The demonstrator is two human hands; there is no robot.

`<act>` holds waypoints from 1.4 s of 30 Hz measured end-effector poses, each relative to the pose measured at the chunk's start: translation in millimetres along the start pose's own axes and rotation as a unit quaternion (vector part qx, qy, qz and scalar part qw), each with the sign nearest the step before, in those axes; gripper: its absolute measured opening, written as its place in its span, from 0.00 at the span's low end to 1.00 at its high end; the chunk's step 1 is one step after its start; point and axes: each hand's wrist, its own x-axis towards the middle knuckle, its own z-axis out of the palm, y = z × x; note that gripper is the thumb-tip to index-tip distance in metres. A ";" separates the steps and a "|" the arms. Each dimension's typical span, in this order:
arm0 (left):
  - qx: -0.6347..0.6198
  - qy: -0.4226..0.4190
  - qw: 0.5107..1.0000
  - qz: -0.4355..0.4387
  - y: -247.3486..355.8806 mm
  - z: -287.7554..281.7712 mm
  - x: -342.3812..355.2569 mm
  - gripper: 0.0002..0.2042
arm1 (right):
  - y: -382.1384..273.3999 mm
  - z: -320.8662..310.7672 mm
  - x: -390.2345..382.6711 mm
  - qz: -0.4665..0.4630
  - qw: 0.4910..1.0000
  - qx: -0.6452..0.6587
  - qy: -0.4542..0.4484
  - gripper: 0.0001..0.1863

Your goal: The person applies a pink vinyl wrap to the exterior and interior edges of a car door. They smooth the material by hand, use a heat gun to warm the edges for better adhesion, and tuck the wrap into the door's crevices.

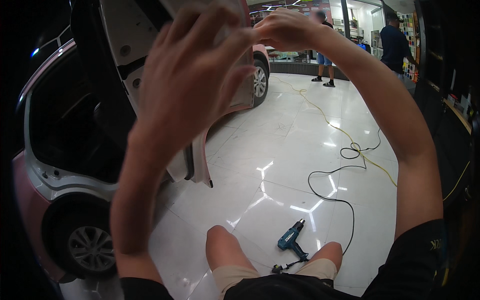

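Both my hands are raised in front of an open car door (117, 32) on a pink car. My left hand (185, 80) is blurred by motion, with its fingers apart and its thumb stretched out to the right. Close to its fingertips, near the door's edge, is my right hand (290, 31), bent at the wrist with its fingers curled together. Whatever may be between those fingers is hidden. A teal heat gun (291, 239) with a metal nozzle lies on the floor by my knees.
The car's rear wheel (91, 248) is at lower left, its front wheel (260, 80) beyond the door. A black cable (352, 220) and a yellow cord (325, 117) trail over the glossy tiled floor (260, 150). Two people (325, 57) stand at the back right.
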 end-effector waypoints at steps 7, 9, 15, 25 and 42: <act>0.223 -0.341 0.895 0.182 -11.3 -13.0 66.6 0.16 | -5.1 -17.3 -17.7 0.034 0.999 -0.023 -0.020 0.08; 0.270 -0.391 0.856 0.204 -10.0 -3.8 73.5 0.18 | -4.7 -26.8 -23.1 0.016 1.000 0.020 0.004 0.03; 0.146 -0.377 0.908 0.107 9.1 11.4 74.9 0.11 | 1.3 -22.5 -18.6 0.001 0.999 0.002 0.053 0.02; 0.185 -0.482 0.856 -0.026 38.8 36.8 114.5 0.08 | -4.7 1.4 -39.1 0.045 0.992 -0.023 0.114 0.06; 0.109 -0.351 0.930 -0.036 23.7 12.1 57.9 0.03 | -387.9 100.4 -191.9 0.501 0.536 0.678 -0.036 0.20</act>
